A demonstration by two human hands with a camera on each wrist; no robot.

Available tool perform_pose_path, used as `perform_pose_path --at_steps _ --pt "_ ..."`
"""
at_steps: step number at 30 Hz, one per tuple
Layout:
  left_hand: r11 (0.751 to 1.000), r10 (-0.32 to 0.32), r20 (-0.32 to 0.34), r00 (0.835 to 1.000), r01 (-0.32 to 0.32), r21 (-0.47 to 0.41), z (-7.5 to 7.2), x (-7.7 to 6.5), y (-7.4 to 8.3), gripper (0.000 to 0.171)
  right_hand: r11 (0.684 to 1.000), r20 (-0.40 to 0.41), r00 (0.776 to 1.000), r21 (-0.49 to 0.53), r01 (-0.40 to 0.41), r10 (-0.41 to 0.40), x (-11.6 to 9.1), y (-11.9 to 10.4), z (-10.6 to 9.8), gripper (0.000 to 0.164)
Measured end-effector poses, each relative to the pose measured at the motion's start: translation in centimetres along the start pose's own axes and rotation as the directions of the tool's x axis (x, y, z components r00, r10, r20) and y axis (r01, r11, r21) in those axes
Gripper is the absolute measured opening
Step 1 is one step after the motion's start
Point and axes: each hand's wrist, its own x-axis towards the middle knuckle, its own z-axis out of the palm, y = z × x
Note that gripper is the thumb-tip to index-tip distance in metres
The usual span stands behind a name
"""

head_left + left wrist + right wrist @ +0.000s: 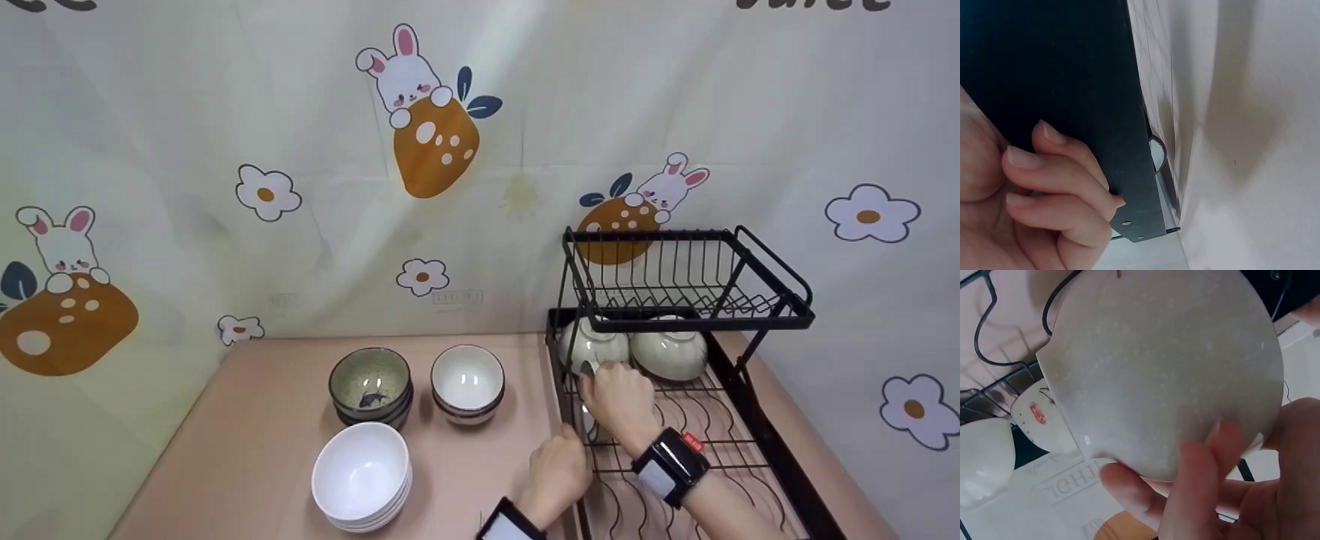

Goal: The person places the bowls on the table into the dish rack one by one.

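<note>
My right hand pinches a pale grey-white bowl low over the left side of the black dish rack. The bowl stands tilted in the right wrist view, fingers and thumb at its lower edge; in the head view the hand mostly hides it. Behind it, two pale bowls sit upside down at the back of the lower tier, a left one and a right one. My left hand is at the rack's left side, fingers loosely curled beside the black side panel, with nothing seen in its grasp.
Left of the rack, the pink tabletop bears stacked green speckled bowls, stacked dark-rimmed bowls and stacked plain white bowls. An upper wire basket overhangs the back of the rack. A printed curtain hangs behind.
</note>
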Motion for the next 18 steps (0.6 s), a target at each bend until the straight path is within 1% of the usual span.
perform_pose_path --at_steps 3,5,8,11,14,18 --pt "1.0 -0.007 0.003 1.0 0.007 0.0 0.0 0.0 0.0 0.05 0.998 0.047 0.998 0.042 -0.039 0.037 -0.1 0.3 -0.3 0.042" --pt "1.0 -0.014 0.001 1.0 0.014 -0.007 0.0 0.0 0.0 0.049 0.997 0.091 0.994 0.045 -0.069 0.064 -0.2 0.4 -0.4 0.044" --pt "1.0 -0.018 0.011 1.0 0.018 -0.015 -0.1 0.0 0.0 0.048 0.996 0.111 0.991 0.043 -0.083 0.078 -0.6 0.6 -0.6 0.045" --pt "1.0 -0.011 0.013 1.0 0.012 -0.016 -0.1 0.0 0.0 0.048 0.996 0.121 0.99 0.046 -0.079 0.073 -1.0 0.6 -1.0 0.045" --pt "1.0 -0.011 0.019 1.0 0.011 -0.022 -0.1 0.1 0.0 0.051 0.995 0.136 0.988 0.057 -0.08 0.071 -1.5 0.4 -1.6 0.045" --pt "1.0 -0.015 0.015 1.0 0.015 -0.021 -0.1 0.1 0.0 0.05 0.991 0.173 0.98 0.065 -0.113 0.1 -2.4 0.1 -2.1 0.05"
